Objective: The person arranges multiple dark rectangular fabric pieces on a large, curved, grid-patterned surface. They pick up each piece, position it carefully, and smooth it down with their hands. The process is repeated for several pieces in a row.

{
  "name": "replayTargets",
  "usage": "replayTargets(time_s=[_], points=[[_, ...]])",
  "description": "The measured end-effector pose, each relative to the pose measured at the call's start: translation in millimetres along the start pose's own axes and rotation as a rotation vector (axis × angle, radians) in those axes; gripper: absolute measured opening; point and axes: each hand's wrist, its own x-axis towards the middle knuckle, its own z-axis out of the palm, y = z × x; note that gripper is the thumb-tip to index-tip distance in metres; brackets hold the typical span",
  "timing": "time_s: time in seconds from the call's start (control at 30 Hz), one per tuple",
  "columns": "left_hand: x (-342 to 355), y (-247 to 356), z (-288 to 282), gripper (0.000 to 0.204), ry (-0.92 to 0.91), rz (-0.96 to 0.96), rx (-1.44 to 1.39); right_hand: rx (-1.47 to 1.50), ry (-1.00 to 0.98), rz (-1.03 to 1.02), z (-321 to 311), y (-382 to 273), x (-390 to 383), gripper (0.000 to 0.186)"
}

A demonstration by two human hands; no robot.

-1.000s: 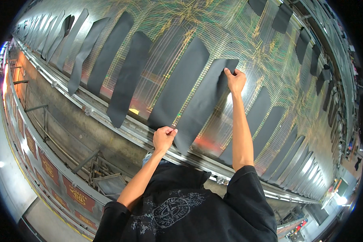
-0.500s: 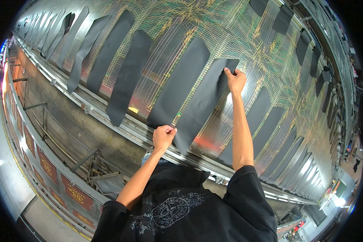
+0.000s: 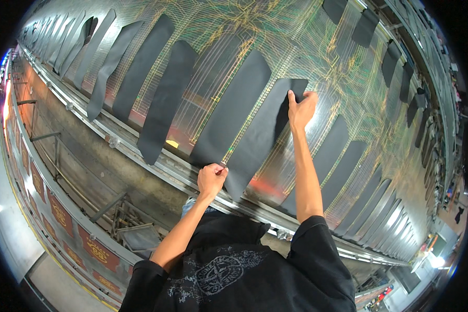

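A long dark grey panel of fabric or thin leather [image 3: 259, 132] lies slanted on the marked table in front of me. My left hand [image 3: 211, 179] is closed in a pinch on its near left corner, close to the table's edge. My right hand [image 3: 302, 111] pinches the panel's right edge near its far end, thumb on top. Beneath that hand the edge is lifted, and a dark shaded fold shows. Close along its left side, a second grey panel [image 3: 236, 106] rests flat.
The shiny tabletop [image 3: 208, 78] bears dense yellow and green lines. More grey panels [image 3: 166, 101] stretch away left, with others [image 3: 330, 143] at right and along the far side. A metal rail [image 3: 166, 171] edges the table. A small yellow piece [image 3: 172, 143] lies by the rail.
My right hand has come slightly nearer, and the shaded fold along the panel's right edge shows more. My left hand keeps almost the same place and pinch.
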Motion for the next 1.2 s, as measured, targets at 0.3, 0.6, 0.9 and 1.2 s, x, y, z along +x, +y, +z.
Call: replayTargets(time_s=[0.3, 0.6, 0.9, 1.2], points=[[-7, 16, 1, 0.036, 0.1, 0.064, 0.173, -0.134, -0.101, -0.578, 16, 3, 9, 0.063], [-36, -24, -34, 0.038, 0.146, 0.115, -0.068, -0.167, -0.421, -0.678, -17, -23, -116, 0.086], [-26, -1, -69, 0.033, 0.12, 0.256, -0.206, 0.151, -0.86, -0.717, -91, -14, -325, 0.084], [19, -88, -117, 0.033, 0.054, 0.316, -0.321, 0.105, -0.465, -0.532, -75, -10, -351, 0.061]])
